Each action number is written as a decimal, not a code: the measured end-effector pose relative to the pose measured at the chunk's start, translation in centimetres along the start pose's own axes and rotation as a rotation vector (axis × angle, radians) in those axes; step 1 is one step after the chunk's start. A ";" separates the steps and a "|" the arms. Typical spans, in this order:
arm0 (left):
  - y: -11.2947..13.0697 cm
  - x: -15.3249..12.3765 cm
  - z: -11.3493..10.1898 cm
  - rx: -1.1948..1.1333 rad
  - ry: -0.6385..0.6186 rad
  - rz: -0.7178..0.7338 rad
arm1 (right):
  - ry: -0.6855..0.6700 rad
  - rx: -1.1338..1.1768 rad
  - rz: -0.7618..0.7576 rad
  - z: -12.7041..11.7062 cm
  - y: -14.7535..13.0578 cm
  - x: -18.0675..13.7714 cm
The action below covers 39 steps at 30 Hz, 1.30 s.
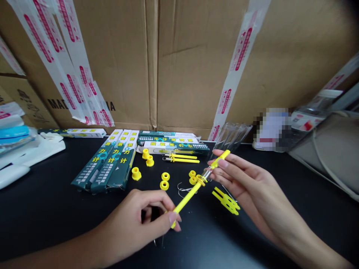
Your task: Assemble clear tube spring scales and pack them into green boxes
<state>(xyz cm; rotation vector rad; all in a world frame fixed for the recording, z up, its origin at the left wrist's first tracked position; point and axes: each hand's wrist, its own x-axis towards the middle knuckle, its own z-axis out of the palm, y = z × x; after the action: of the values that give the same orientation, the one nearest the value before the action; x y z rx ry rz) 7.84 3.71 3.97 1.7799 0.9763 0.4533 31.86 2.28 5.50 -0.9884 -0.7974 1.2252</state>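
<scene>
My left hand point(154, 215) pinches the lower end of a yellow plastic rod point(188, 196), which slants up to the right over the black table. A metal spring point(206, 174) and a yellow ring sit at the rod's upper end. Beyond the spring, my right hand point(241, 179) grips a yellow flat plastic piece point(223, 156) between thumb and fingers. Similar yellow flat pieces point(226, 201) lie below that hand. Metal hooks point(182, 189) rest between my hands, near yellow rings point(165, 181). Two yellow rods with springs point(182, 158) lie farther back.
Green and white printed boxes point(108, 160) lie at left centre, with more behind point(174, 145). Yellow flanged caps point(136, 173) are beside them. Clear plastic tubes point(231, 136) and a bottle point(308, 112) stand at back right. A large cardboard box point(190, 74) walls the back.
</scene>
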 end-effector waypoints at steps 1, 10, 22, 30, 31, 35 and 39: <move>0.0 0.1 -0.1 0.011 0.009 0.003 | 0.005 0.003 -0.003 0.0 0.0 0.0; -0.3 -0.3 0.3 0.007 0.040 0.014 | -0.013 -0.017 0.006 0.0 0.5 -0.4; -0.6 0.2 0.3 0.004 0.083 -0.084 | -0.217 -0.026 0.029 1.7 3.1 -1.7; -0.4 0.6 0.1 -0.077 0.015 -0.107 | -0.285 -0.493 -0.185 2.1 4.1 -3.2; -0.4 0.6 0.1 -0.076 0.019 -0.108 | -0.294 -0.549 -0.225 2.0 4.1 -3.2; -0.4 0.8 0.1 -0.085 0.030 -0.082 | -0.341 -0.754 -0.421 1.4 3.6 -3.0; -0.3 0.9 0.1 -0.126 0.049 -0.054 | -0.269 -0.956 -0.607 0.4 1.8 -2.2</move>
<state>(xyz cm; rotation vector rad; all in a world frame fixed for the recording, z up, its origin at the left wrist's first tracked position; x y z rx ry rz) 8.35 4.41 3.52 1.6328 1.0052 0.5148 30.45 0.27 4.03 -1.1893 -1.8296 0.4040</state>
